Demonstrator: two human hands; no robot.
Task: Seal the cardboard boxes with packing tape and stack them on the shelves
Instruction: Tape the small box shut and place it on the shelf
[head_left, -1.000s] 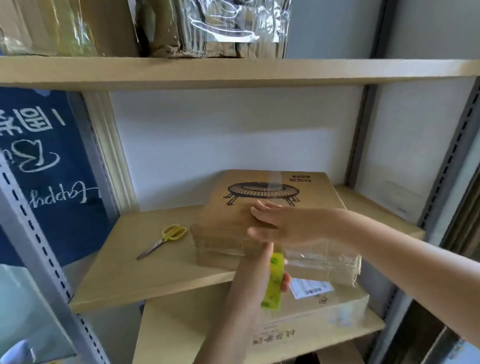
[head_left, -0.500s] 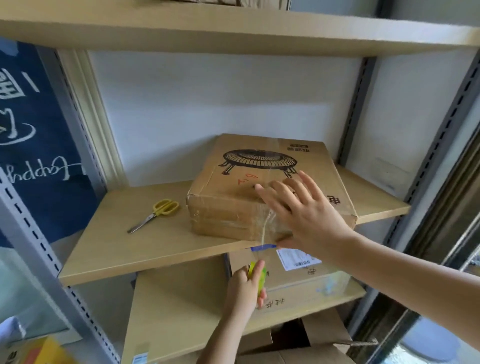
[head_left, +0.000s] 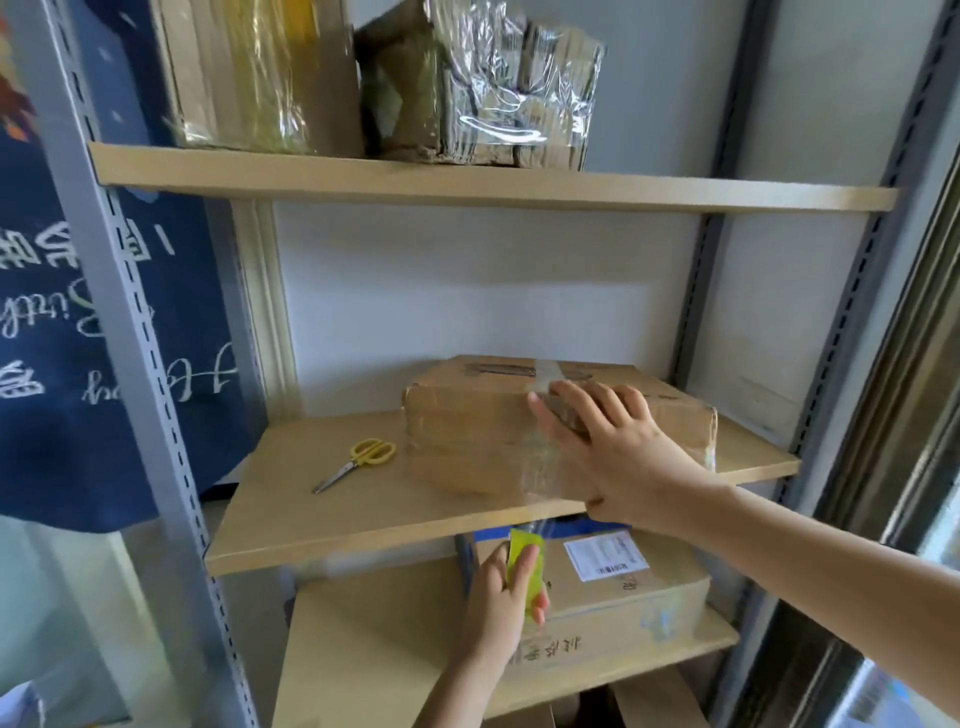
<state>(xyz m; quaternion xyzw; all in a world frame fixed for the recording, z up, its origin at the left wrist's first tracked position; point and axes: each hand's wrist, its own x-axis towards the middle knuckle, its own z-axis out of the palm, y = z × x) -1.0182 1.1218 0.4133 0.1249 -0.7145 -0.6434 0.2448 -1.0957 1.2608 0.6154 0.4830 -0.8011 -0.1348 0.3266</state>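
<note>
Pressing flat on the cardboard box (head_left: 483, 441) on the middle shelf (head_left: 322, 525), the right hand (head_left: 613, 457) smooths clear tape while the left hand (head_left: 501, 608) grips the yellow-green tape roll (head_left: 525, 569) below; cutting with the scissors (head_left: 358, 460) likely follows.

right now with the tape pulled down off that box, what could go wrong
The clear tape runs from the box front down to the tape roll in the left hand; it may wrinkle or stick to itself. The right hand presses only the box's front corner, so a hard tug might slide the box forward. The scissors lie out of hand on the shelf.
</note>
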